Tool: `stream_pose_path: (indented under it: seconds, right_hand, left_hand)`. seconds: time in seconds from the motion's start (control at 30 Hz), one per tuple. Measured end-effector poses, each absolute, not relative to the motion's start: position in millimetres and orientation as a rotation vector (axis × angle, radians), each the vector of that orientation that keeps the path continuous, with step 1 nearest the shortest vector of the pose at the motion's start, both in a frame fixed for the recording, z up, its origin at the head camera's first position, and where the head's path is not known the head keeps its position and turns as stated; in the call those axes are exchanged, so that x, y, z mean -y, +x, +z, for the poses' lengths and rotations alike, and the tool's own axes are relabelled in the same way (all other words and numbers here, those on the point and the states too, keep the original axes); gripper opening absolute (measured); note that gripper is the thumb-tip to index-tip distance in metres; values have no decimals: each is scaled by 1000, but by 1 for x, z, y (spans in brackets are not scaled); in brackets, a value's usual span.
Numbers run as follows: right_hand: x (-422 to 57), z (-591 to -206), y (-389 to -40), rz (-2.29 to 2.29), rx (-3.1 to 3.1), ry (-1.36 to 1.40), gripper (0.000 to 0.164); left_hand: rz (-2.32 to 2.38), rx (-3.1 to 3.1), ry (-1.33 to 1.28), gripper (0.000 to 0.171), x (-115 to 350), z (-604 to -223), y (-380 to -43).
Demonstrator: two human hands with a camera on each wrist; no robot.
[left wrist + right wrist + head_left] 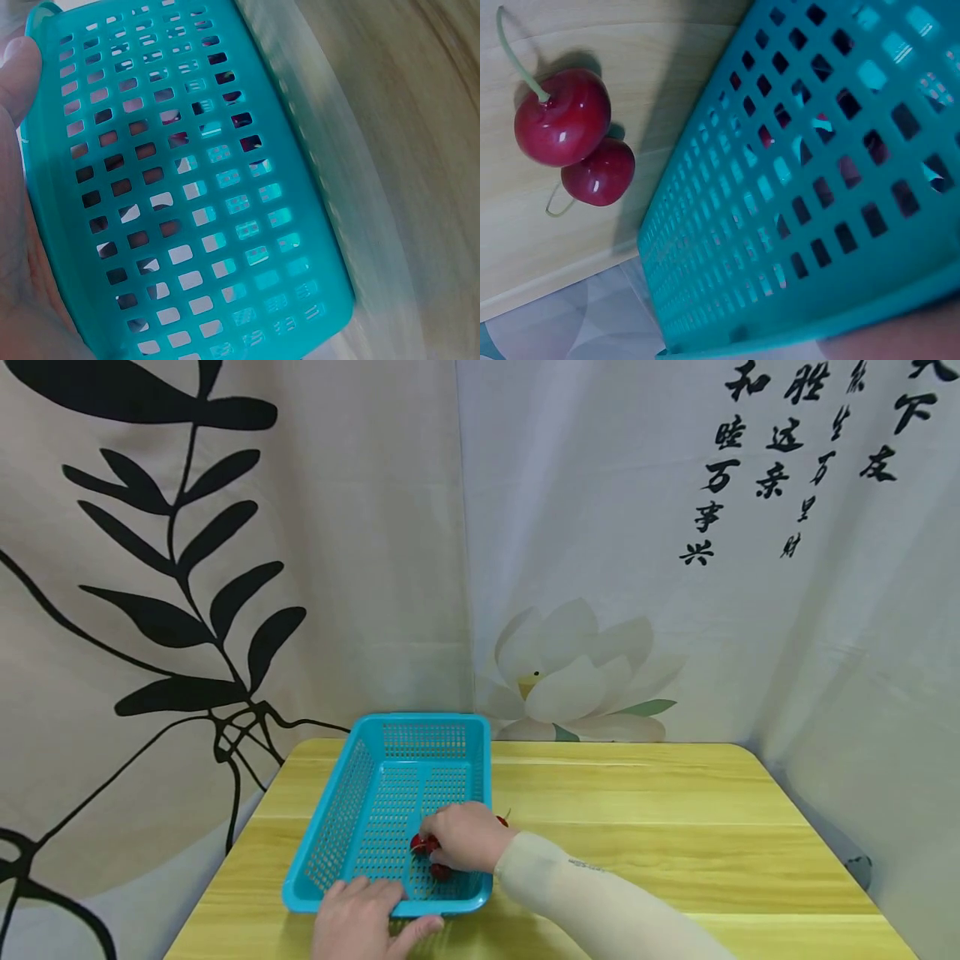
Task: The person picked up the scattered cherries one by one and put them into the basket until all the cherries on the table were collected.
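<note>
A blue plastic basket [375,842] with perforated walls stands on the table. My left hand [360,917] grips its near rim, fingers over the edge and thumb outside. Reaching over the right side, my right hand [468,837] is down inside the basket, thumb and fingers curled at a dark red cherry [432,843]. Another cherry [440,872] lies just below that hand, and one more [417,844] at its fingertips. Outside the basket's right wall, a large cherry [562,118] with a green stem touches a smaller cherry [600,172] on the tabletop.
The light wooden table [675,835] extends to the right of the basket. Behind it hangs a pale curtain [375,527] with printed black leaves, a white lotus and dark writing. Through the basket's holes, bits of red show in both wrist views.
</note>
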State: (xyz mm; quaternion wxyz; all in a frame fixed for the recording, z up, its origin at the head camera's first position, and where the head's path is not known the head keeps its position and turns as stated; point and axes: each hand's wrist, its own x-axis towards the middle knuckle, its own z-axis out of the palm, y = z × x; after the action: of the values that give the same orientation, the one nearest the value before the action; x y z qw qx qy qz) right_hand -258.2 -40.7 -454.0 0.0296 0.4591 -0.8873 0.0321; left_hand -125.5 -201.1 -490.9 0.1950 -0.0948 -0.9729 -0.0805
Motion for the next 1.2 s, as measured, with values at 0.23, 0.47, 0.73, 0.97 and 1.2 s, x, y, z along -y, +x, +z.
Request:
stream_pose_path:
  seconds: [0.23, 0.47, 0.73, 0.97, 1.2]
  right_hand:
    - [45, -461, -262, 3, 2770, 1345, 14]
    - [46, -459, -259, -66, 2803, 1302, 14]
    - [46, -458, -256, -56, 2821, 1286, 15]
    - [41, -456, -261, 172, 2769, 1365, 18]
    - [4, -434, -265, 530, 2559, 1378, 20]
  left_hand:
    - [-227, 2759, -258, 54, 202, -490, -126]
    - [-227, 2756, -268, 54, 202, -490, -126]
    - [-221, 2777, -264, 54, 202, -489, -126]
    - [-219, 2738, -274, 54, 203, -490, -126]
    - [-196, 2706, -286, 57, 203, -491, -125]
